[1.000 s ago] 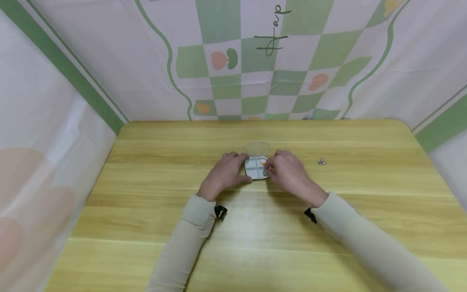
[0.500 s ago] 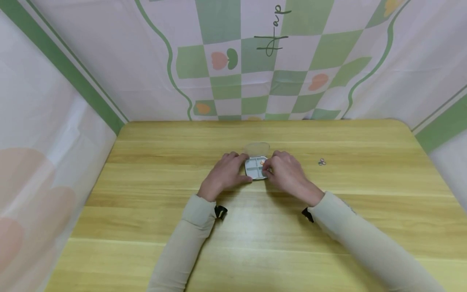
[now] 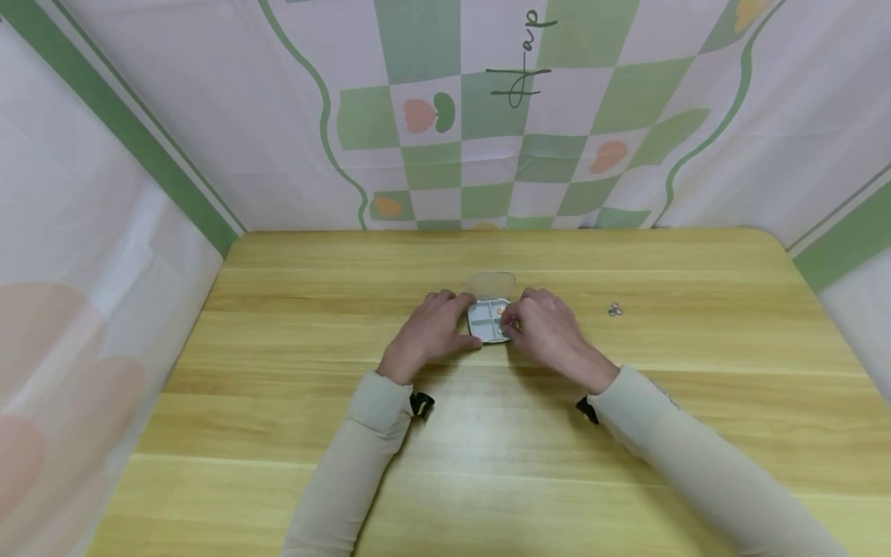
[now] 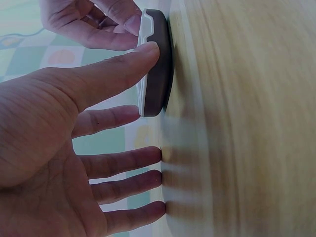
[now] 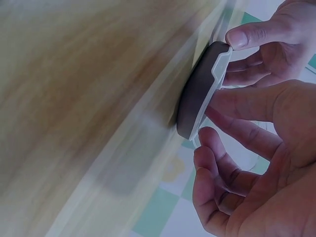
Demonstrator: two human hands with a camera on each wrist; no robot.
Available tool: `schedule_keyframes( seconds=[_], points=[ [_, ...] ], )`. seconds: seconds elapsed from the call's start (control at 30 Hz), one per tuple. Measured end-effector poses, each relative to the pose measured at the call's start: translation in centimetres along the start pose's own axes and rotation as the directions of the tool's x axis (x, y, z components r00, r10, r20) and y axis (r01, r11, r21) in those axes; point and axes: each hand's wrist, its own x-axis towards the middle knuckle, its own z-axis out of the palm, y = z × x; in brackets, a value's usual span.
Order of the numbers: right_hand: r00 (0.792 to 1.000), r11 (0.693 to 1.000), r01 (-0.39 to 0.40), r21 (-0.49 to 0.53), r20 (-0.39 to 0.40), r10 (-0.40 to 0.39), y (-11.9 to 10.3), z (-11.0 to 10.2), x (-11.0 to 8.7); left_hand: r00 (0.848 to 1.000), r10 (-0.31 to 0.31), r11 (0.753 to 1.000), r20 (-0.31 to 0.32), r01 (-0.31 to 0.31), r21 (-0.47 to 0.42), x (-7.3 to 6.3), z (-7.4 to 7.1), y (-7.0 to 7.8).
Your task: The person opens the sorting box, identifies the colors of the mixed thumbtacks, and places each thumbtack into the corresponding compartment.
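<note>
A small pill box (image 3: 485, 331) with a dark base and pale divided inside lies on the table, its clear lid (image 3: 491, 284) folded back. My left hand (image 3: 433, 325) holds its left side between thumb and index finger; the other fingers touch the table in the left wrist view. My right hand (image 3: 546, 325) reaches into the right-hand compartments, thumb and index tips hidden behind the box wall (image 5: 197, 96) in the right wrist view. Whether they pinch anything does not show. A small orange piece (image 3: 501, 310) sits in the far right compartment.
Several tiny ring-like pieces (image 3: 616, 309) lie in a cluster to the right of the right hand. The wooden table (image 3: 473, 480) meets a patterned curtain (image 3: 487, 170) at its back edge.
My right hand has shifted slightly left over the box, and its fingertips have moved further into the near right compartment. The left hand and box stay in place.
</note>
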Motion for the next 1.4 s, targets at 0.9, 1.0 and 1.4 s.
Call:
schedule_keyframes(
  seconds=[0.9, 1.0, 1.4],
  points=[
    [0.995, 0.994, -0.1, 0.042, -0.004, 0.1, 3.0, -1.9, -1.8, 1.0, -0.009, 1.0, 0.005, 0.009, -0.025, -0.1, 0.0, -0.1],
    [0.993, 0.992, -0.115, 0.042, -0.01, 0.116, 3.9, -2.2, -2.2, 1.0, -0.01, 0.999, 0.006, 0.01, -0.033, -0.1, 0.0, -0.1],
    [0.983, 0.983, -0.179, 0.036, -0.025, 0.18, 7.7, -3.5, -4.3, 1.0, -0.011, 1.0, 0.005, 0.011, -0.027, 0.0, 0.2, 0.0]
  ],
)
